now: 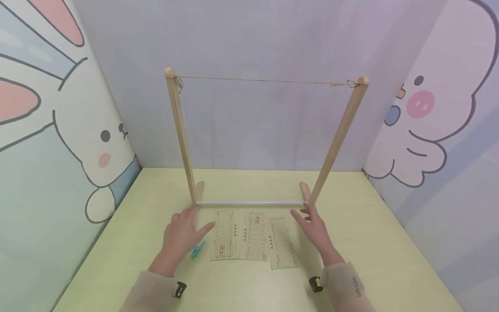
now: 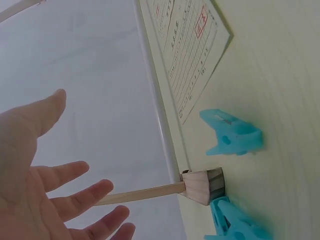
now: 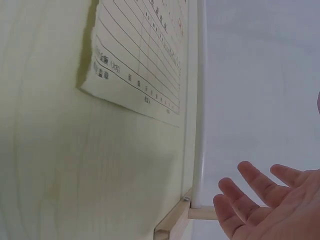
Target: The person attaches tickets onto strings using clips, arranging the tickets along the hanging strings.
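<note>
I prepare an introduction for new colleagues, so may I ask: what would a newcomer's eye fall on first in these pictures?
Probably the wooden frame on the pale table, with a thin string tied across its top. Next come the three printed paper slips side by side in front of it, between the left hand and the right hand. The big cartoon rabbit on the left wall also draws attention.

Head pic bright, light soft & diffuse, w/ pinkish tint on back wall [image 1: 253,130], mild glare on near surface [image 1: 257,288] (print on paper slips [image 1: 256,237] too soft to read). R wrist pic dimmer; dark shadow along one slip's edge.
</note>
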{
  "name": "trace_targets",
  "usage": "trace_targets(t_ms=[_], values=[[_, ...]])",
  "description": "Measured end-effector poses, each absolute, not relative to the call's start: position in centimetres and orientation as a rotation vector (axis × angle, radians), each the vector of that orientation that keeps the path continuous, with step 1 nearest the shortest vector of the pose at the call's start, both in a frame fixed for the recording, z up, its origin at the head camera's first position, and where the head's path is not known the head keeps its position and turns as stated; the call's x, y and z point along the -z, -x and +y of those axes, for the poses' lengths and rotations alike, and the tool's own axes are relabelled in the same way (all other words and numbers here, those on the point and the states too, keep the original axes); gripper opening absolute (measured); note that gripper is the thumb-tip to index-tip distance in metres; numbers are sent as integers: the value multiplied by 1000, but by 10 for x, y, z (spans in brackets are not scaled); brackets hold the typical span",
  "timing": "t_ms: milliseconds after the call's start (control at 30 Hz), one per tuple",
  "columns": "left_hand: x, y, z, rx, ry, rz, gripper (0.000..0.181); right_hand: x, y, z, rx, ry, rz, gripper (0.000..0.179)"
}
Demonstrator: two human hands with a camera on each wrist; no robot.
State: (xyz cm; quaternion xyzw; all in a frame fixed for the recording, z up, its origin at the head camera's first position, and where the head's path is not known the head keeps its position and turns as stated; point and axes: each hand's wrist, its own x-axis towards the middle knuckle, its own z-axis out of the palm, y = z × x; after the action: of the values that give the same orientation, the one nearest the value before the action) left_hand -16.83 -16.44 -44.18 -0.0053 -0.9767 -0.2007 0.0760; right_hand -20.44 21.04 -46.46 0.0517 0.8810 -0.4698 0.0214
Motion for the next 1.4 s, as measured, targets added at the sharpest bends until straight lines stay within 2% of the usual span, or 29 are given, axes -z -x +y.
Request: trace_targets(t_ms=[200, 967, 1400], values=[[449, 163, -165, 610, -14, -2998, 68, 476, 201, 207, 1450, -183, 2734, 83], [471, 152, -165, 607, -61, -3054, 61, 494, 191, 201, 1341, -212, 2731, 87], [478, 152, -169, 659, -117, -3139, 54, 500, 197, 202, 1215, -258, 2744, 74]])
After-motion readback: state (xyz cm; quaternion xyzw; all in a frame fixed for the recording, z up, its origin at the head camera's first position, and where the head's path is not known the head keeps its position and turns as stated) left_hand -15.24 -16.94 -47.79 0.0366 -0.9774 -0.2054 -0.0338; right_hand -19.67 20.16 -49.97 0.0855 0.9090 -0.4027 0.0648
